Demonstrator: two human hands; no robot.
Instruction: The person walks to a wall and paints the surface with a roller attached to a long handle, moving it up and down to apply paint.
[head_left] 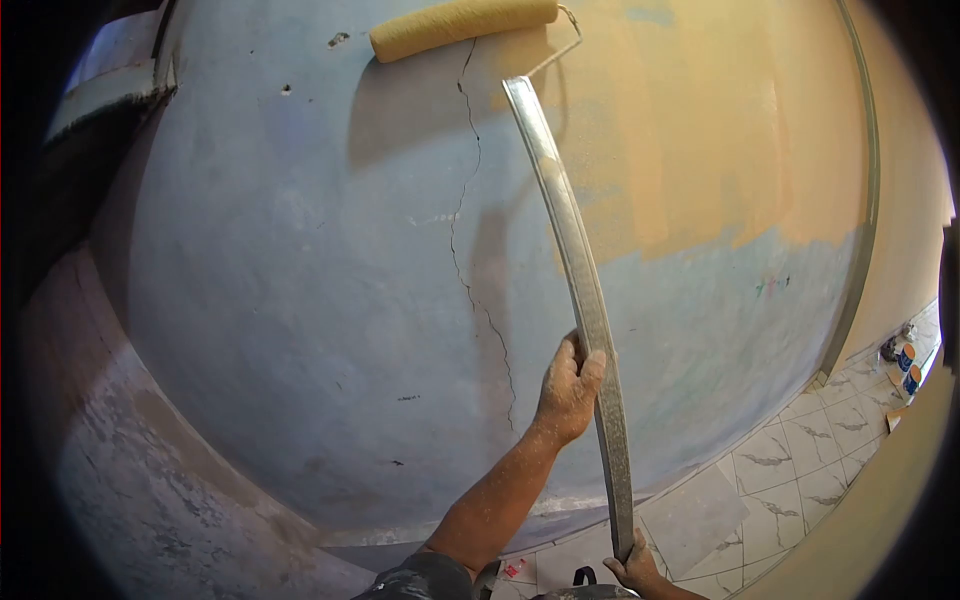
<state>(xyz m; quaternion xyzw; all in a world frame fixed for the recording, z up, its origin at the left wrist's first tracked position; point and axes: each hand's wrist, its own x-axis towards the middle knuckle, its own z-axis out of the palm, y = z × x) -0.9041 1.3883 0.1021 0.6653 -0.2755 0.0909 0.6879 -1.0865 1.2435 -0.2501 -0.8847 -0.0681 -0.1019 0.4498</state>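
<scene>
A paint roller [463, 27] with a yellow-coated sleeve is raised near the top of the head view, its shadow falling on the wall below it. Its wire frame joins a long metal channel [570, 225] that serves as the pole. My left hand [572, 388] is wrapped around the middle of this pole. Lower down, close to the pole's bottom end, my right hand [640, 570] grips it too. Behind the roller stands a pale blue wall [330, 290] with a long crack; yellow paint [690, 130] covers its upper right part.
Marbled floor tiles [785, 500] run along the wall's base at the right, with a grey sheet [695, 520] lying on them. Paint cans [910, 378] stand at the far right. A rough, stained lower wall [150, 480] fills the left, beneath a dark ledge [90, 150].
</scene>
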